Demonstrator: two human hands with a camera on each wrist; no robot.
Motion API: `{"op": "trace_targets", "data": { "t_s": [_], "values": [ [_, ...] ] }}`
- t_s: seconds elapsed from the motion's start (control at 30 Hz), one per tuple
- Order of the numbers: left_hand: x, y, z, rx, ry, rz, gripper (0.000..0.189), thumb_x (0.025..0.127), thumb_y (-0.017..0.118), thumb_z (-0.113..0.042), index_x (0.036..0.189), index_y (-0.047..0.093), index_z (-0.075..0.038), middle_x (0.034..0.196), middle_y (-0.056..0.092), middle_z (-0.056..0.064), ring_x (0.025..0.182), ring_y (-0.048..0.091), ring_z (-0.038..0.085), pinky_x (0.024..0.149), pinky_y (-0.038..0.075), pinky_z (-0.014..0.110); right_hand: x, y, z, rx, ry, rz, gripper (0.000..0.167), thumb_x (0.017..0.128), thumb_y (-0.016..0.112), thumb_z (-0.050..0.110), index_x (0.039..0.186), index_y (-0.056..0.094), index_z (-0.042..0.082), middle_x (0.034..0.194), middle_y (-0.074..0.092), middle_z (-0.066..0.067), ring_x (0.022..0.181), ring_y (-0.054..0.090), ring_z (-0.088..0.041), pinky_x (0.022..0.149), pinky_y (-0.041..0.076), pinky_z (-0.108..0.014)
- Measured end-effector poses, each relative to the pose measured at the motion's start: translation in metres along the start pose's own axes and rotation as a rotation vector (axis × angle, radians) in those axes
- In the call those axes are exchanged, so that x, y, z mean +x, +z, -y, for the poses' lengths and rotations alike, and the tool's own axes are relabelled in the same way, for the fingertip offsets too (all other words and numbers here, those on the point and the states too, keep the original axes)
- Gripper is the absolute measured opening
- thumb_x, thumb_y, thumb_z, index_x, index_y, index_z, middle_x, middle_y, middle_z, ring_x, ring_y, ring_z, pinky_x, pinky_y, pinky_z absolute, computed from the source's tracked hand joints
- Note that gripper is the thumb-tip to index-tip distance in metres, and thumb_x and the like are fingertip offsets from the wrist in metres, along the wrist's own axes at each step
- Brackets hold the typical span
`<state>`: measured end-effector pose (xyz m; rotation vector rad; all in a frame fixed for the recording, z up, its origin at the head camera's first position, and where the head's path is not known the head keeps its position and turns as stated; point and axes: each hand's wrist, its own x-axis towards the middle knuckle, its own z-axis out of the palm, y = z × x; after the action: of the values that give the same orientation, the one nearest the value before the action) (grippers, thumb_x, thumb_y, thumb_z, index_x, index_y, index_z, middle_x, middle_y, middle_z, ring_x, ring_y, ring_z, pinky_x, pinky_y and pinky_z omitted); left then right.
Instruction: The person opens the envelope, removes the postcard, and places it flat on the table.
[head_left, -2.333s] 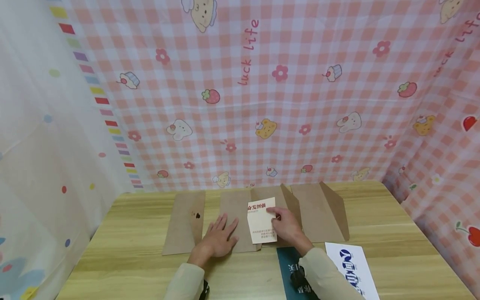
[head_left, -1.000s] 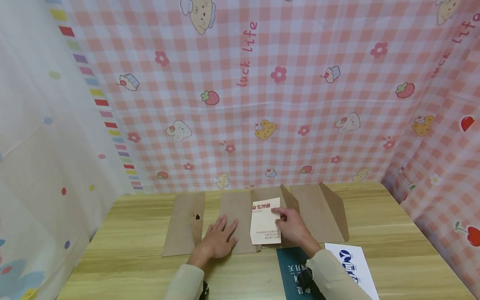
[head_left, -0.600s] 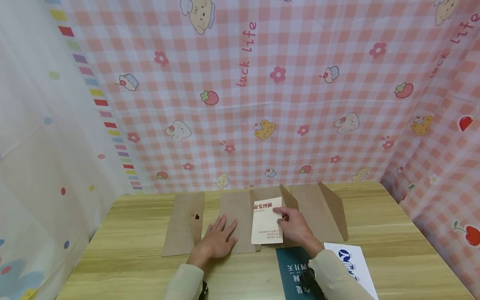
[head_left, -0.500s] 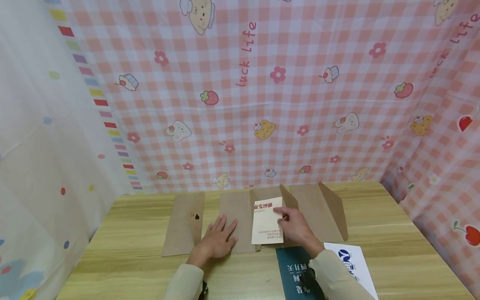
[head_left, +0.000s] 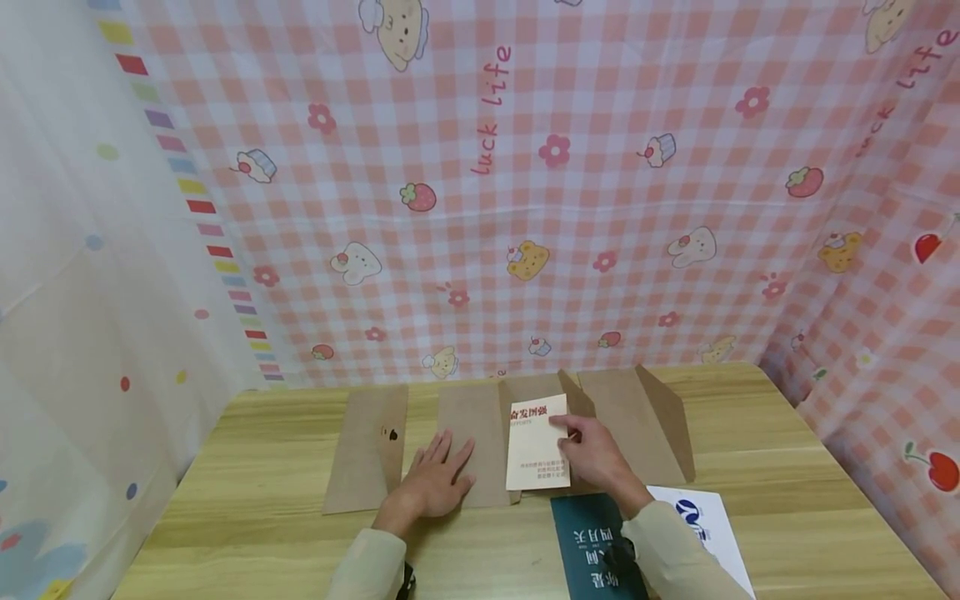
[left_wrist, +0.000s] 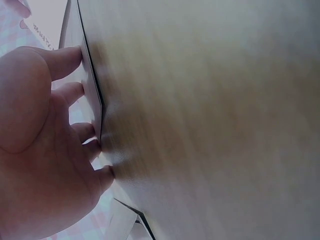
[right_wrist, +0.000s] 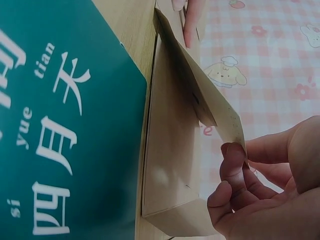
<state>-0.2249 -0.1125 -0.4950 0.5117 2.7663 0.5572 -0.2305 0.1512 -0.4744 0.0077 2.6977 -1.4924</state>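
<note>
A cream card (head_left: pixel 537 454) with red printed characters hangs tilted over the middle brown paper envelope (head_left: pixel 471 417). My right hand (head_left: pixel 596 450) pinches that card by its right edge between thumb and fingers, as the right wrist view also shows. My left hand (head_left: pixel 437 483) rests with spread fingers on the left part of the middle envelope. In the left wrist view, the fingertips (left_wrist: pixel 75 55) touch the paper near its edge. Much of the envelope behind the card is hidden.
Another brown envelope (head_left: pixel 352 467) with a dark mark lies left, and one with a raised flap (head_left: pixel 667 417) lies right. A teal card (head_left: pixel 581 562) and a white card with blue print (head_left: pixel 727 533) lie near the right forearm. Checked cloth (head_left: pixel 465 233) hangs behind.
My right hand has shifted the cream card a little to the right over the middle envelope. My left hand has stayed in place.
</note>
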Motion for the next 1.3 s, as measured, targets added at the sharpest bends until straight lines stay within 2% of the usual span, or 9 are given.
{"op": "trace_targets", "data": {
  "t_s": [0.17, 0.4, 1.03, 1.3],
  "values": [
    [0.000, 0.000, 0.000, 0.004, 0.003, 0.003, 0.058, 0.104, 0.046, -0.035, 0.156, 0.033, -0.013, 0.163, 0.014, 0.023, 0.152, 0.009, 0.040, 0.120, 0.011, 0.060, 0.000, -0.002, -0.001, -0.005, -0.001, -0.002, 0.040, 0.094, 0.058, -0.001, 0.133, 0.063, 0.004, 0.095, 0.055, -0.011, 0.083, 0.051, -0.023, 0.054, 0.041, -0.025],
    [0.001, 0.001, 0.000, -0.008, -0.001, -0.002, 0.057, 0.104, 0.048, -0.033, 0.155, 0.034, -0.012, 0.163, 0.013, 0.024, 0.152, 0.009, 0.039, 0.120, 0.010, 0.059, 0.000, -0.004, -0.003, -0.047, -0.025, -0.008, 0.039, 0.094, 0.059, -0.001, 0.132, 0.064, 0.005, 0.098, 0.058, -0.010, 0.090, 0.052, -0.024, 0.070, 0.044, -0.029],
    [-0.001, 0.000, -0.001, -0.014, 0.002, -0.003, 0.057, 0.104, 0.048, -0.034, 0.155, 0.034, -0.012, 0.163, 0.013, 0.024, 0.152, 0.009, 0.040, 0.120, 0.011, 0.060, -0.005, -0.010, -0.004, -0.032, -0.008, -0.009, 0.039, 0.094, 0.060, 0.000, 0.132, 0.064, 0.006, 0.099, 0.057, -0.009, 0.093, 0.052, -0.025, 0.070, 0.044, -0.029],
    [-0.001, 0.000, -0.001, -0.004, 0.006, -0.002, 0.057, 0.104, 0.047, -0.033, 0.156, 0.033, -0.012, 0.163, 0.013, 0.024, 0.151, 0.010, 0.040, 0.120, 0.011, 0.060, -0.008, -0.013, -0.004, -0.036, -0.021, -0.014, 0.038, 0.093, 0.060, -0.001, 0.130, 0.065, 0.006, 0.095, 0.056, -0.008, 0.089, 0.052, -0.023, 0.069, 0.042, -0.030]
  ]
}}
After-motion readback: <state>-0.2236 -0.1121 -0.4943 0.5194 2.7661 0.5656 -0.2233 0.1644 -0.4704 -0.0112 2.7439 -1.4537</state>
